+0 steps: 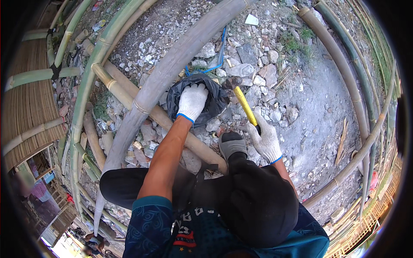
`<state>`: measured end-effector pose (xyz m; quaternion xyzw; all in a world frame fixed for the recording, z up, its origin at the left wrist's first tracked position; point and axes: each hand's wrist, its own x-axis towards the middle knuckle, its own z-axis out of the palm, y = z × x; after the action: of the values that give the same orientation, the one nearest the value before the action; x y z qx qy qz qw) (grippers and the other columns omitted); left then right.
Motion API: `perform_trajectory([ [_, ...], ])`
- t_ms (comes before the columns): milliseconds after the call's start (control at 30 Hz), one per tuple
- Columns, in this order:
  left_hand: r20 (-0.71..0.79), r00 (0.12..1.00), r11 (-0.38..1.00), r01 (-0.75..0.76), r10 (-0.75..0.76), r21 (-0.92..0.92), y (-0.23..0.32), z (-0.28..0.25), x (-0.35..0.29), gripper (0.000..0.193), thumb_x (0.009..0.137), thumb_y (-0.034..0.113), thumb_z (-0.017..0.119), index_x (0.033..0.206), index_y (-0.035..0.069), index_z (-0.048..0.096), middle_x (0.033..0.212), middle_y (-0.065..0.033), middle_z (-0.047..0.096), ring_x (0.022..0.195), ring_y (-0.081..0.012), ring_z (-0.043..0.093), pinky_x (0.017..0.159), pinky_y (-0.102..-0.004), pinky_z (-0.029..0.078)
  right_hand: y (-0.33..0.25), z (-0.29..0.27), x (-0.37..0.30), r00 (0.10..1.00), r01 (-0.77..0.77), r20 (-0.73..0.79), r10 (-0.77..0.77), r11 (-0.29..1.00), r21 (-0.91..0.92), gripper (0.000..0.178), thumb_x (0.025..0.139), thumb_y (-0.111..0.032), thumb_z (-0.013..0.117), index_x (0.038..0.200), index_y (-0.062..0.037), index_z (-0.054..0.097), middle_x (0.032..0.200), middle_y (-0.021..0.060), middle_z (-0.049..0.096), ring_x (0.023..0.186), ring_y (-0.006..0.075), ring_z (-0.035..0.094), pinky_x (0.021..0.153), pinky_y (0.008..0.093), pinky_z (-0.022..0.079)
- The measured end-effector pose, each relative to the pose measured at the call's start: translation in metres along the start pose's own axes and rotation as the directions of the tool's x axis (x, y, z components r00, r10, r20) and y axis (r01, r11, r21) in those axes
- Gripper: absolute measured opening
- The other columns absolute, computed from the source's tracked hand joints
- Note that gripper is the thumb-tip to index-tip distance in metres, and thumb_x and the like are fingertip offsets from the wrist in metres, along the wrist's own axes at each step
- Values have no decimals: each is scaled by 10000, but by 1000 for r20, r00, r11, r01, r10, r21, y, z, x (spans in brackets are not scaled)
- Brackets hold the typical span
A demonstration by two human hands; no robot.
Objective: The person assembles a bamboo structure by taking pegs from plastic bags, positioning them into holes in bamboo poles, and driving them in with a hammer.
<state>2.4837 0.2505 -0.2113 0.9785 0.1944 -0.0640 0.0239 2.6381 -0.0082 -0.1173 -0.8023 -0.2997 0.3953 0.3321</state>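
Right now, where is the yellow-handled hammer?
In the head view, the yellow-handled hammer is right of centre, held in the gloved right hand, its head over the stony ground beside the black plastic bag that the left hand reaches into.

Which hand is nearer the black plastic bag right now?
Left. The left hand in its white glove rests right on the black plastic bag. The right hand is off to the bag's right and nearer the person, closed around a yellow-handled hammer.
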Motion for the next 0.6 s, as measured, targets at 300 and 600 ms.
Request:
perform_trajectory([
  [300, 75, 996, 977, 59, -44, -206, -12, -6, 4, 153, 881, 142, 649, 968, 56, 742, 930, -181, 740, 836, -387, 739, 750, -494, 597, -7, -6, -8, 1000, -17, -6, 17, 1000, -2, 418, 1014, -305, 676, 1369, -90, 632, 975, 246, 743, 921, 442, 739, 792, 481, 557],
  [600, 118, 847, 450, 387, -518, -805, -4, -53, -33, 158, 936, 152, 682, 1041, 35, 663, 898, -177, 721, 861, -304, 732, 774, -435, 576, -12, 0, 3, 997, 49, -61, -48, 999, 19, 435, 1020, -270, 662, 1381, -30, 626, 1089, 273, 734, 1065, 449, 720, 892, 475, 551],
])
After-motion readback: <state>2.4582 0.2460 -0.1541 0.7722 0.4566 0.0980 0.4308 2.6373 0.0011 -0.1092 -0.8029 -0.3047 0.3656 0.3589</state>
